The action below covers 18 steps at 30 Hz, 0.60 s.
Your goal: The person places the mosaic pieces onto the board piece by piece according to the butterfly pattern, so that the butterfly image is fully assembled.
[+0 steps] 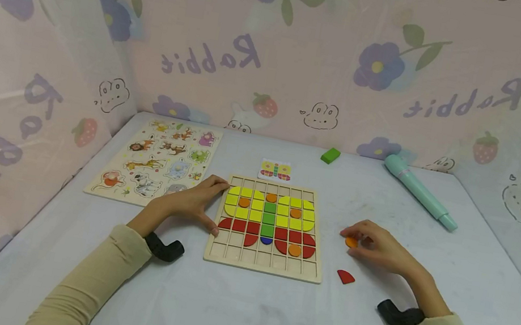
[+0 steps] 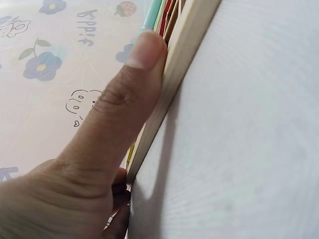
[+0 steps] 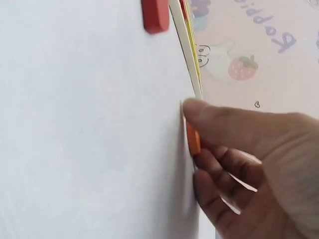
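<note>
A wooden grid board (image 1: 264, 264) lies flat, filled in part with yellow, red, green, orange and blue pieces in a butterfly pattern. Along its left edge rests my left hand (image 1: 193, 200), the thumb near the lower part and the fingers near the upper corner. In the left wrist view that thumb (image 2: 117, 92) presses on the board's side (image 2: 174, 74). Right of the board, my right hand (image 1: 378, 246) pinches an orange round piece (image 1: 352, 242) close to the tabletop. The right wrist view shows this orange piece (image 3: 192, 138) between thumb and fingers.
A red quarter-circle piece (image 1: 346, 277) lies below my right hand. Behind the board are a butterfly pattern card (image 1: 275, 171) and a green block (image 1: 330, 156). An animal picture board (image 1: 156, 168) lies left; a mint-green tube-shaped object (image 1: 421, 192) lies far right.
</note>
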Tool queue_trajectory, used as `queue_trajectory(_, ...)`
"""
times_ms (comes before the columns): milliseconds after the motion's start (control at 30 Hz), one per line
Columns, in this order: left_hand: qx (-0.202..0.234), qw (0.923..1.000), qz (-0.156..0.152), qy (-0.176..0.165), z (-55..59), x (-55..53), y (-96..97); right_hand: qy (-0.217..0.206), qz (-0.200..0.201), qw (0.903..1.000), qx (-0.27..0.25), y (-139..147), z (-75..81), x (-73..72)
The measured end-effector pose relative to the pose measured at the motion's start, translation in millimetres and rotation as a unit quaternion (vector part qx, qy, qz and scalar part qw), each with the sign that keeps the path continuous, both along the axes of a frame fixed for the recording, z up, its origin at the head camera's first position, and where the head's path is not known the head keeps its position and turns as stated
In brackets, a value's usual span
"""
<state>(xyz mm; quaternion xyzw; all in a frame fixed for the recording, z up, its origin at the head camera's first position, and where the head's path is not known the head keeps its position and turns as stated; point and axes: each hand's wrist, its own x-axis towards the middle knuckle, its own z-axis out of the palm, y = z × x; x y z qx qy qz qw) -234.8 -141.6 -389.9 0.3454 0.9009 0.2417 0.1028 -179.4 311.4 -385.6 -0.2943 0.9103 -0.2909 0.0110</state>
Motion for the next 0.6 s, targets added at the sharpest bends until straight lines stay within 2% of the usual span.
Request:
queue_trajectory(133,0.001,1.0,-0.001,0.0,-0.6,-0.8,-0.4,0.007,0.009,0.9999,-0.001,4,0.4,-0.9)
queue_trajectory(267,0.002,1.0,-0.001,0.001,-1.3,-1.9,-1.4,0.028,0.007,0.9995,-0.009,-11,4.2,-2.2)
queue_trajectory(400,0.003,1.0,0.0,0.002,-2.8,-3.1,-2.1,0.038,0.027,0.9987,-0.022,-46,9.3,-3.8)
queue_trajectory(600,0.004,1.0,0.0,0.001,-5.6,-4.3,-1.0,0.025,0.091,0.9955,-0.009,-119,11.8,-4.5)
